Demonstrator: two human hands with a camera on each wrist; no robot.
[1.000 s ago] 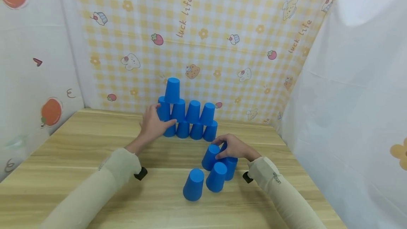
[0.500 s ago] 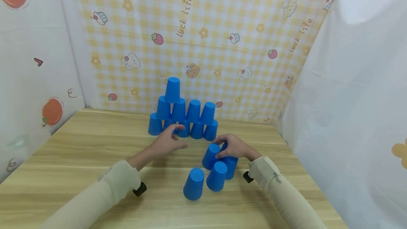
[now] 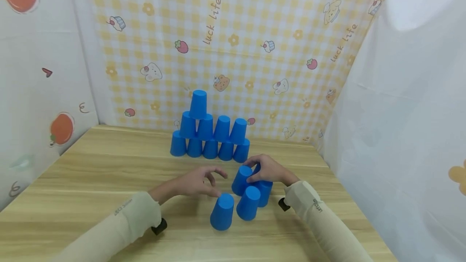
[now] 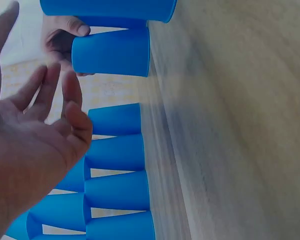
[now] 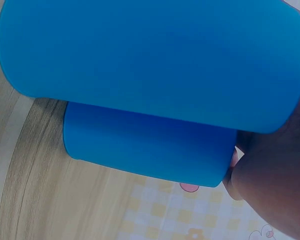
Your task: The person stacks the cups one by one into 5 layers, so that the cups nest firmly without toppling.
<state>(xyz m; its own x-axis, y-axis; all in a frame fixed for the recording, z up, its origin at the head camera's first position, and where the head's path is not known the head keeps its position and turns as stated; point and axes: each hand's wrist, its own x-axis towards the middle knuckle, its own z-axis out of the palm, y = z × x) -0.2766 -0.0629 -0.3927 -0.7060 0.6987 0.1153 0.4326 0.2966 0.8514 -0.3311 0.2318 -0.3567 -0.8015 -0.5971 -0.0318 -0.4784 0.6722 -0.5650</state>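
Observation:
Blue cups stand upside down on the wooden table. My right hand grips the upper end of one blue cup in a small cluster, thumb on one side and fingers on the other. That cup also shows in the left wrist view as a blue cup held near its base. My left hand is empty, fingers spread, its thumb right by the top of the front-left cup. Another cup stands to the right of that one. A further cup is partly hidden under my right hand.
Behind the hands rises a stepped wall of blue cups: a bottom row of several, a second row of several, and a single top cup toward the left. A checked cloth hangs close behind it, with white cloth along the right.
My left hand has drawn back from the left end of the cup wall, moving down and right to the front-left cup. My right hand keeps its place on its cup.

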